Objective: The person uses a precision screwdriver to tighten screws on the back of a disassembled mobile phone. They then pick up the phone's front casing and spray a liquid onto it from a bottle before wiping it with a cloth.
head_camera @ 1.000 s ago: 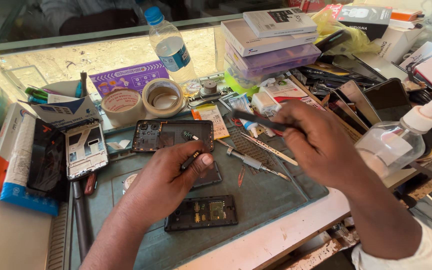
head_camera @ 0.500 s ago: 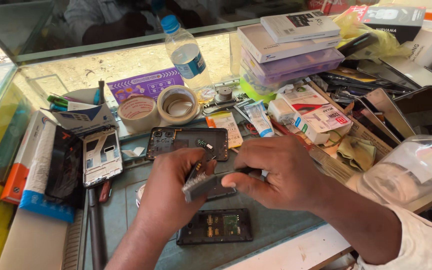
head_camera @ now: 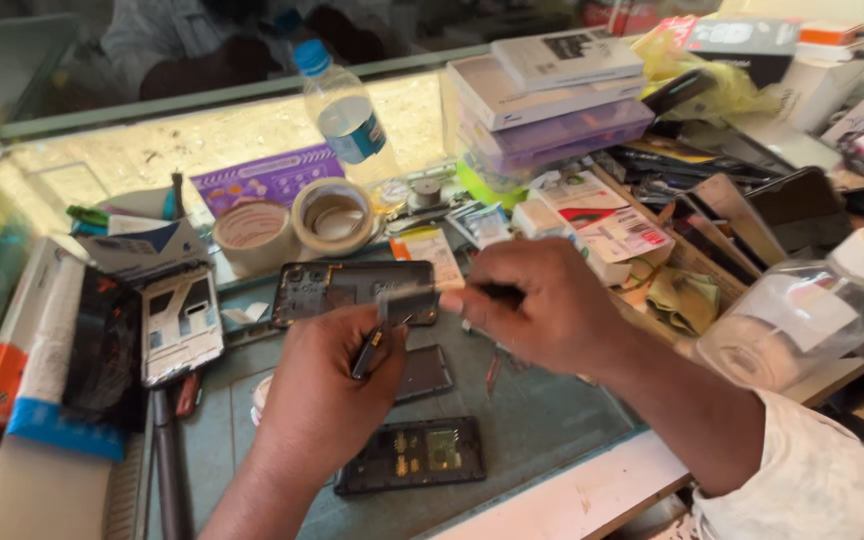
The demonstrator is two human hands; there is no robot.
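Head view: at far left, an opened phone frame [head_camera: 181, 325] is noted on the grey work mat [head_camera: 542, 420]. The left hand [head_camera: 327, 395] is closed around a thin dark tool [head_camera: 367, 352]. A small flat part [head_camera: 407, 300] is pinched by the right hand [head_camera: 542, 305] above a phone housing [head_camera: 352, 290]. A clear bottle [head_camera: 797, 315] lies at right.

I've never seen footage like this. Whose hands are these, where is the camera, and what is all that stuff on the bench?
No machine here: the camera sits on a person's head, looking down at their own two bare hands. The left hand pinches a thin dark tool; the right hand grips a small blurred part I cannot identify. On the grey-green work mat lie an opened dark phone frame and a black phone board. Behind stand two tape rolls and a clear plastic bottle with blue cap.
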